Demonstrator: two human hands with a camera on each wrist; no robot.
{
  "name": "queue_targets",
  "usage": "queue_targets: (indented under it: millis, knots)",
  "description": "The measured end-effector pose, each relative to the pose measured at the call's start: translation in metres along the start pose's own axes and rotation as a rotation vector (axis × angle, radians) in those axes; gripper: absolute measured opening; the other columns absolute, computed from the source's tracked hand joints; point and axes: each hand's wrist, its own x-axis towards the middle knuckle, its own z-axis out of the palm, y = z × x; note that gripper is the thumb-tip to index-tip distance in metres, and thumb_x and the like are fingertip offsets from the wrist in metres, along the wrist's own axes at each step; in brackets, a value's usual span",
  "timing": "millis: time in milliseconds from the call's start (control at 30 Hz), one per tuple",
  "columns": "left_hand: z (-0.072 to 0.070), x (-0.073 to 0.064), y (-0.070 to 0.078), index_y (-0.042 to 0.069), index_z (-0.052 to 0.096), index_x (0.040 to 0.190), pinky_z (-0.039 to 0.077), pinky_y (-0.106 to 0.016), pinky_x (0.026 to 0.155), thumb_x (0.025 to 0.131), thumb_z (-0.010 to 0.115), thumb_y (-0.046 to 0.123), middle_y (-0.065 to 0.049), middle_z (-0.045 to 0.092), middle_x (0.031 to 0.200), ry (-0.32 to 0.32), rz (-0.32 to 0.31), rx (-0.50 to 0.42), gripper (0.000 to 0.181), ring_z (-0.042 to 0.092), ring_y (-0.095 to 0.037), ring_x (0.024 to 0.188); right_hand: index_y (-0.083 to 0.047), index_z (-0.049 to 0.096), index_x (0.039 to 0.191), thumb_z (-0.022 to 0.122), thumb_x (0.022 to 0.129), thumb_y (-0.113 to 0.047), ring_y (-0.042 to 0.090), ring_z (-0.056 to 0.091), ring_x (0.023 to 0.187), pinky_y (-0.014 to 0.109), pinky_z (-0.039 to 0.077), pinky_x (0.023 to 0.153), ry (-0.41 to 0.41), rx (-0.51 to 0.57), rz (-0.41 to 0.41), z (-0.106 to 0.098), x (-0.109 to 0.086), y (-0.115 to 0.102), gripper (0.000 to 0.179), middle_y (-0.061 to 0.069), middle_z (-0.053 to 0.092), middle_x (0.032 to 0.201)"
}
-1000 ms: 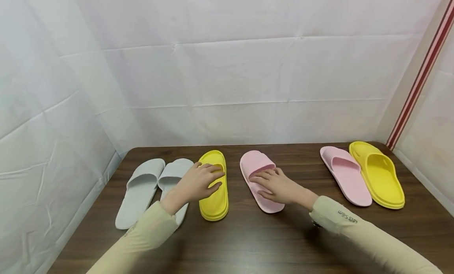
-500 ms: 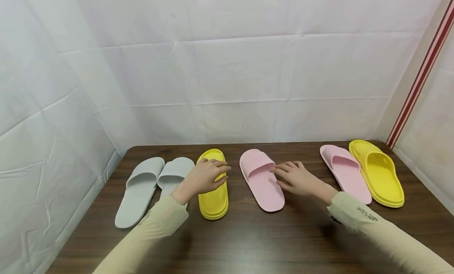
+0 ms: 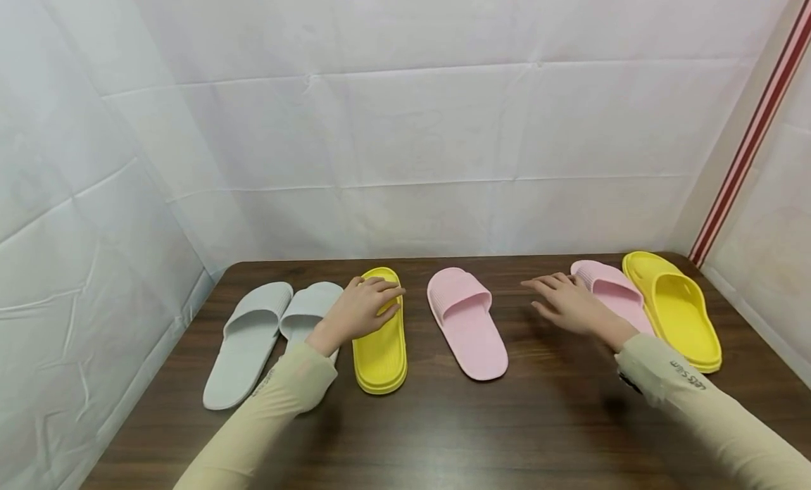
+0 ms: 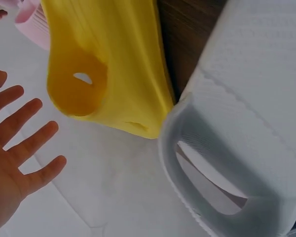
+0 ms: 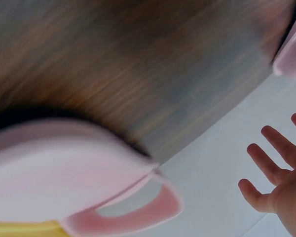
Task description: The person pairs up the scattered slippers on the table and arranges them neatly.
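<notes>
My left hand point(image 3: 362, 308) hovers over a yellow slipper point(image 3: 382, 360), hiding part of its strap; the fingers are spread and hold nothing. In the left wrist view this hand point(image 4: 15, 153) shows splayed fingers beside the yellow slipper point(image 4: 123, 59). A pink slipper point(image 3: 472, 335) lies alone in the middle of the table. To its right, my right hand point(image 3: 567, 303) is over the table at the left edge of another pink slipper point(image 3: 617, 296), covering part of it. Spread, empty fingers of the right hand point(image 5: 281, 173) also show in the right wrist view.
Two pale grey slippers point(image 3: 241, 360) lie side by side at the left, one partly behind my left arm. A second yellow slipper point(image 3: 684, 314) lies at the far right against the pink one. White sheeting point(image 3: 405, 138) rises behind the dark wooden table point(image 3: 437, 434).
My right hand has moved right, from over the middle pink slipper to the right-hand pink one. The left hand has shifted only slightly over the yellow slipper. The slippers stay in place.
</notes>
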Motion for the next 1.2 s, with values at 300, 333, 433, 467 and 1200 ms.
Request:
queue_targets:
  millis: [300,333,433,467,1200]
  knots:
    - [0.006,-0.002,-0.011,0.015,0.060,0.116,0.039,-0.050,0.087,0.087,0.055,0.027,-0.006,0.062,0.115,-0.001,-0.059,-0.017,0.032,0.054,-0.027,0.110,-0.011,0.052,0.122,0.057,0.085,-0.022,0.037,0.050,0.102,0.054,0.034,0.077,-0.011,-0.028,0.054,-0.006,-0.008,0.027,0.039,0.014,0.057,0.115]
    - [0.006,-0.002,-0.012,0.015,0.060,0.116,0.039,-0.050,0.087,0.088,0.055,0.028,-0.006,0.062,0.115,-0.005,-0.068,-0.019,0.032,0.054,-0.027,0.111,-0.010,0.052,0.122,0.057,0.086,-0.022,0.037,0.050,0.104,0.055,0.033,0.078,-0.018,-0.023,0.064,-0.006,-0.009,0.030,0.039,0.014,0.056,0.116]
    - [0.009,-0.003,-0.014,0.014,0.060,0.116,0.038,-0.051,0.087,0.088,0.055,0.028,-0.007,0.061,0.116,-0.005,-0.084,-0.034,0.032,0.053,-0.030,0.112,-0.010,0.051,0.123,0.056,0.086,-0.022,0.037,0.047,0.107,0.058,0.032,0.081,-0.039,-0.033,0.094,-0.006,-0.013,0.040,0.038,0.014,0.056,0.117]
    - [0.010,-0.003,-0.015,0.014,0.060,0.116,0.038,-0.051,0.087,0.088,0.054,0.029,-0.007,0.061,0.116,-0.004,-0.088,-0.041,0.032,0.053,-0.031,0.112,-0.010,0.052,0.122,0.056,0.086,-0.022,0.037,0.047,0.108,0.059,0.032,0.081,-0.042,-0.037,0.105,-0.007,-0.014,0.043,0.038,0.013,0.056,0.117]
    - [0.021,-0.001,-0.022,0.020,0.049,0.129,0.035,-0.053,0.091,0.093,0.043,0.039,-0.008,0.052,0.128,-0.121,-0.189,-0.070,0.042,0.046,-0.031,0.120,-0.005,0.041,0.128,0.041,0.092,-0.033,0.051,0.032,0.111,0.067,0.024,0.074,-0.182,-0.008,0.406,-0.034,-0.055,0.126,0.045,0.029,0.039,0.126]
